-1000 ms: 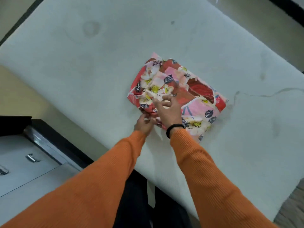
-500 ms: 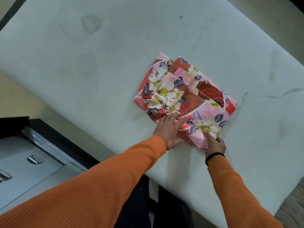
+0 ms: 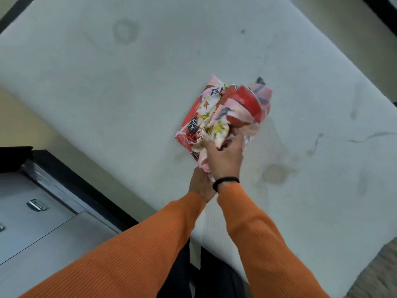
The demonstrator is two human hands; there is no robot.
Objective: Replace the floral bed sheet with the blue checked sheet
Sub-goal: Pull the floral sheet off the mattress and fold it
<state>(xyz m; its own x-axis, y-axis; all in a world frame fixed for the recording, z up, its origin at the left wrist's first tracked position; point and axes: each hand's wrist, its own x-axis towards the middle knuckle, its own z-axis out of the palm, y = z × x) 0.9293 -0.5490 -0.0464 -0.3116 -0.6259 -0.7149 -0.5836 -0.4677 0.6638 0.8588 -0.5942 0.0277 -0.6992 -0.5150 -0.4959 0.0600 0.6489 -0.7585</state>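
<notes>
The floral bed sheet (image 3: 223, 117), folded into a thick bundle, is lying near the middle of the bare mattress (image 3: 107, 82), its near end lifting off the surface. The right hand (image 3: 224, 162) is curling its fingers round that near end, gripping the bunched cloth from above. The left hand (image 3: 200, 186) is sitting just below it, touching the lower edge of the bundle – whether its grip is closing on the fabric I cannot tell, since the right wrist is covering its fingers.

In my judgement the folds are at risk: the bundle is being taken by one end only, so the far layers could be sliding apart and falling open as it rises. A loose flap could also be dragging across the stained mattress.

The blue checked sheet is showing nowhere in this view. A grey drawer unit (image 3: 28, 214) is standing at the left, partly cut off – and motion blur is smearing the print on the cloth
</notes>
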